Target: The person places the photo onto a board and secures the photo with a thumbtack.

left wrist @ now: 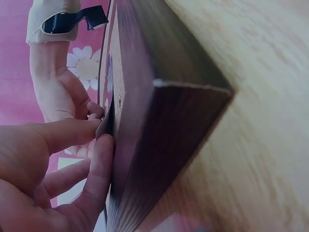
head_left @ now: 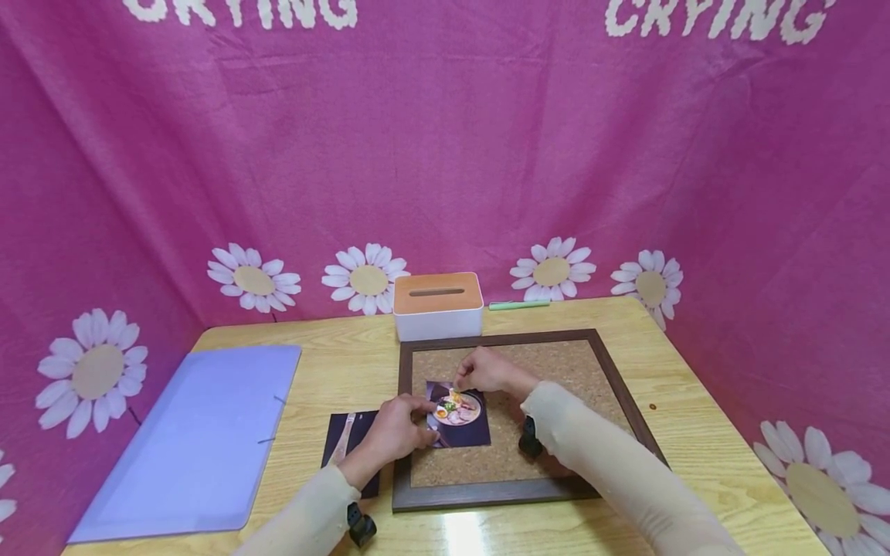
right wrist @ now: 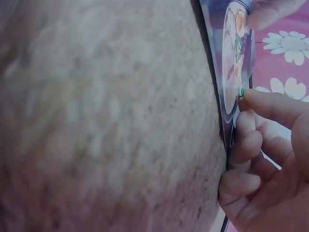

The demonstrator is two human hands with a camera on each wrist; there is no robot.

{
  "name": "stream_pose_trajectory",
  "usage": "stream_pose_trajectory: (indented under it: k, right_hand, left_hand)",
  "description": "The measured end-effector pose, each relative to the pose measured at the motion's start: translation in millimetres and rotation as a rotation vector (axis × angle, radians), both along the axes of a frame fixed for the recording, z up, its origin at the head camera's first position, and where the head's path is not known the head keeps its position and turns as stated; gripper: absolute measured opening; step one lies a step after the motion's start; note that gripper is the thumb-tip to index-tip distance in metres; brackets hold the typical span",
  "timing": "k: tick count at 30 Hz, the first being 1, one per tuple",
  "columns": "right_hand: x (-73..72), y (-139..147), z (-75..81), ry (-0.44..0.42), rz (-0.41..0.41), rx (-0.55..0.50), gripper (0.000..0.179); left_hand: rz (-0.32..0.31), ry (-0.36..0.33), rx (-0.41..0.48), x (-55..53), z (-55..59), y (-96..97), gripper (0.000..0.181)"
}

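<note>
A photo of a ramen bowl (head_left: 459,417) lies over the left part of a cork board (head_left: 556,363) with a dark wooden frame. My left hand (head_left: 402,428) pinches the photo's left edge between thumb and finger; in the left wrist view that edge (left wrist: 104,126) lifts a little off the cork. My right hand (head_left: 490,371) is at the photo's top edge. In the right wrist view its thumb and index finger pinch a small green push pin (right wrist: 243,92) close to the photo's surface, the other fingers curled against the board.
A second dark photo (head_left: 342,436) lies left of the board, partly under my left forearm. Farther left is a pale purple folder (head_left: 195,432). Behind the board stand a tissue box (head_left: 438,324) and a green pen (head_left: 518,305). A small brown spot (head_left: 653,406) shows at right.
</note>
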State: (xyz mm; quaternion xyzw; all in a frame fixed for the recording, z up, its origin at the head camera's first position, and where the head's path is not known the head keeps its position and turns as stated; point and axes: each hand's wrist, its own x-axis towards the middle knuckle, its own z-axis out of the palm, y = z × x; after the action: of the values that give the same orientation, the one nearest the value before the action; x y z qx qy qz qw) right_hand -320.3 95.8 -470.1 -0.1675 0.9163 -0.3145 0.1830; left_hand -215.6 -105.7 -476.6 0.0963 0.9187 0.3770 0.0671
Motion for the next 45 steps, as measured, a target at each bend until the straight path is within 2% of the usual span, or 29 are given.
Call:
stream_pose_trajectory:
  k: [5, 12, 20, 28, 32, 37, 40, 45]
  right_hand:
    - [0.9, -2.9, 1.5, -0.022, -0.049, -0.013, 0.008]
    - [1.0, -6.8, 1.1, 0.021, -0.042, 0.023, 0.009]
    - [1.3, -8.7, 0.8, 0.018, -0.059, 0.067, 0.011]
    - [3.4, 1.3, 5.7, -0.02, -0.038, -0.013, 0.006]
    - [3.9, 11.7, 7.0, 0.0, -0.01, -0.056, 0.005]
    - [4.6, 28.3, 10.3, 0.064, 0.042, -0.09, 0.007]
    - [5.2, 39.8, 14.1, 0.105, 0.059, -0.107, 0.01]
    - [6.4, 59.1, 19.6, 0.128, 0.047, -0.142, 0.015]
  left_hand:
    - [-0.018, 0.02, -0.036, -1.1, 0.6, -0.3, 0.04]
    - [-0.039, 0.031, -0.047, -1.1, 1.2, -1.5, 0.04]
    - [-0.03, 0.027, -0.088, -0.5, 3.2, -0.2, 0.04]
    - [-0.022, 0.04, -0.111, 0.3, 3.7, 0.3, 0.042]
    - [-0.031, 0.04, -0.084, 0.9, 3.3, -2.8, 0.039]
    - [-0.037, 0.03, 0.016, 2.6, 7.2, -10.2, 0.035]
    - [-0.018, 0.015, 0.069, 4.3, 10.8, -15.8, 0.033]
    - [0.05, -0.001, 0.111, 8.0, 17.1, -26.5, 0.032]
